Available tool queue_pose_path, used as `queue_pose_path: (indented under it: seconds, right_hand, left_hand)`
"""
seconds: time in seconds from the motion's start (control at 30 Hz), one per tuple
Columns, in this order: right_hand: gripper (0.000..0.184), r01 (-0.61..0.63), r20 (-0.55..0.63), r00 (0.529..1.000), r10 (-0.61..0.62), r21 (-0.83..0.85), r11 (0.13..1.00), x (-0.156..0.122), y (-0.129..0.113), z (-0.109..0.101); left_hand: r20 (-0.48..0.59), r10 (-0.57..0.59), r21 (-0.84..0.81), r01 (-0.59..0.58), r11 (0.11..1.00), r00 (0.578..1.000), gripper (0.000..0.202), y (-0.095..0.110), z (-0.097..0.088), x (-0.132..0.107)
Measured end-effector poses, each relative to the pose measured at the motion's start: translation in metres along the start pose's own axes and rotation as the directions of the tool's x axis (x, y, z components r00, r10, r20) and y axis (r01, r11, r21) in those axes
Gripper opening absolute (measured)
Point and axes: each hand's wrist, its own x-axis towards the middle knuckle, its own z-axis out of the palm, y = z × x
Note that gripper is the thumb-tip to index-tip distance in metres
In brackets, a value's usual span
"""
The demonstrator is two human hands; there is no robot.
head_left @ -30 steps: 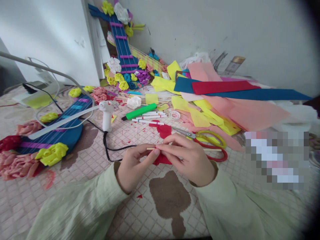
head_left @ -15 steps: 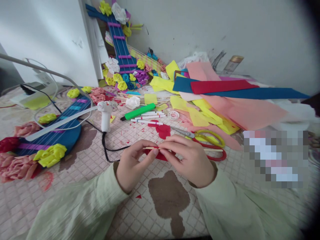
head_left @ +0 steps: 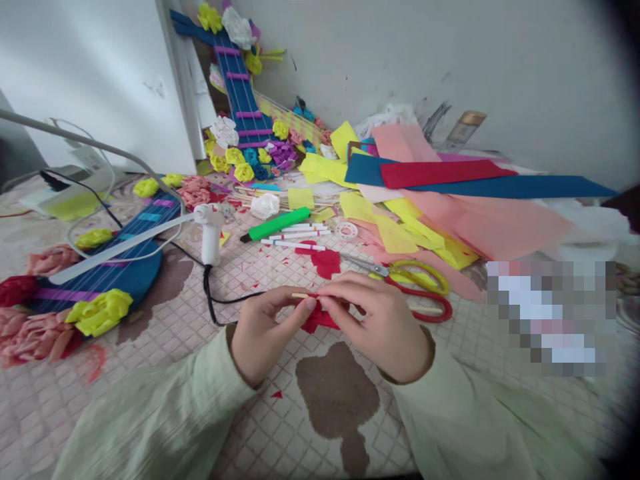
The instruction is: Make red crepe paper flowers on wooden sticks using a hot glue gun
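Observation:
My left hand (head_left: pixel 270 330) is closed, its thumb and fingers pinching a thin wooden stick (head_left: pixel 300 295) with red crepe paper (head_left: pixel 323 319) at it. Close beside it, my right hand (head_left: pixel 387 323) pinches the same stick and paper between thumb and fingertips. The stick lies roughly level, its far part passing behind my right hand and showing again at the right. The red paper hangs below my fingertips, partly hidden by them. Just behind my right hand lie scissors (head_left: pixel 419 275) with yellow and red handles. More red paper pieces (head_left: pixel 327 262) rest beyond my fingers.
A white glue gun (head_left: pixel 211 233) stands left of my hands, its black cord (head_left: pixel 210 307) trailing near my left wrist. A green marker (head_left: pixel 277 224) and several white pens lie ahead. Blue flower-decorated guitar shapes (head_left: pixel 145 260) are at left; coloured paper strips (head_left: pixel 450 175) are piled at right.
The stick has tilted, its right end now lower. More red paper shows below my fingertips. Both hands stay in nearly the same place.

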Motion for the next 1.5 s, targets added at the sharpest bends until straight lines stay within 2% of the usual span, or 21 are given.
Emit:
queue_pose_path:
  seconds: [0.23, 0.5, 0.73, 0.97, 1.23, 1.5]
  right_hand:
    - [0.014, -0.058, 0.095, 0.994, 0.055, 0.03, 0.998, 0.001, 0.002, -0.004]
    - [0.015, -0.043, 0.057, 0.998, 0.038, 0.081, 0.996, 0.001, 0.002, -0.004]
    - [0.012, -0.119, 0.036, 0.993, 0.117, 0.083, 0.989, 0.0, -0.002, -0.002]
    - [0.01, -0.172, 0.025, 0.985, 0.17, 0.1, 0.98, 0.0, -0.003, 0.0]
    - [0.007, -0.161, 0.099, 0.984, 0.149, 0.126, 0.979, 0.004, -0.001, -0.004]
    - [0.012, -0.11, 0.132, 0.987, 0.093, 0.124, 0.986, 0.003, 0.001, -0.006]
  left_hand:
    - [0.007, 0.084, 0.101, -0.085, 0.991, 0.996, 0.011, -0.003, -0.001, 0.001]
    - [0.037, 0.042, 0.096, -0.045, 0.994, 0.998, 0.015, 0.001, -0.002, -0.001]
    - [0.006, 0.062, 0.134, -0.062, 0.989, 0.998, 0.014, 0.004, 0.0, -0.001]
    - [0.021, 0.057, 0.114, -0.059, 0.992, 0.998, 0.012, 0.003, 0.0, -0.002]
    - [0.021, 0.078, 0.149, -0.081, 0.985, 0.997, 0.013, 0.004, 0.0, -0.002]
    - [0.048, 0.099, 0.208, -0.107, 0.972, 0.994, 0.016, 0.008, 0.0, -0.003]
